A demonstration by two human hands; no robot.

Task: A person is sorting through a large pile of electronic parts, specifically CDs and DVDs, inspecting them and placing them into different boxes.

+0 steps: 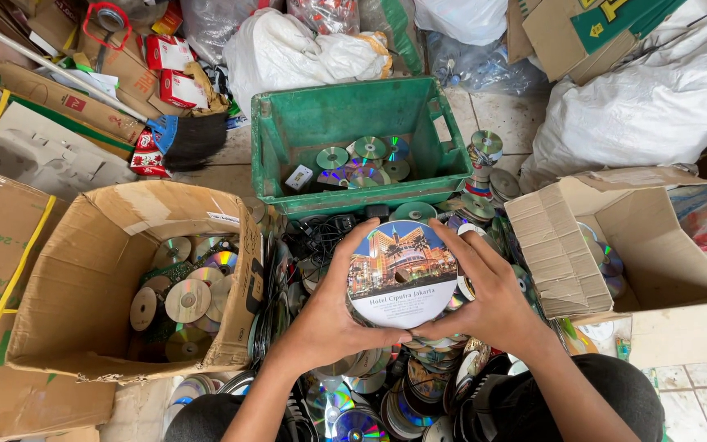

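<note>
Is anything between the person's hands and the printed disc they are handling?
Nothing visible. The left hand and right hand already grip the printed disc by its edges, fingers curled around the rim, above the pile of loose discs.

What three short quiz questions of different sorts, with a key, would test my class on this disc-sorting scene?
1. True or false: both hands hold the printed disc.
2. Which container stands farthest from the person: A the green crate, B the left cardboard box, C the right cardboard box?
3. What lies heaped under the hands?

Key
1. True: the left hand and right hand grip its edges.
2. A.
3. A pile of loose discs.
</note>
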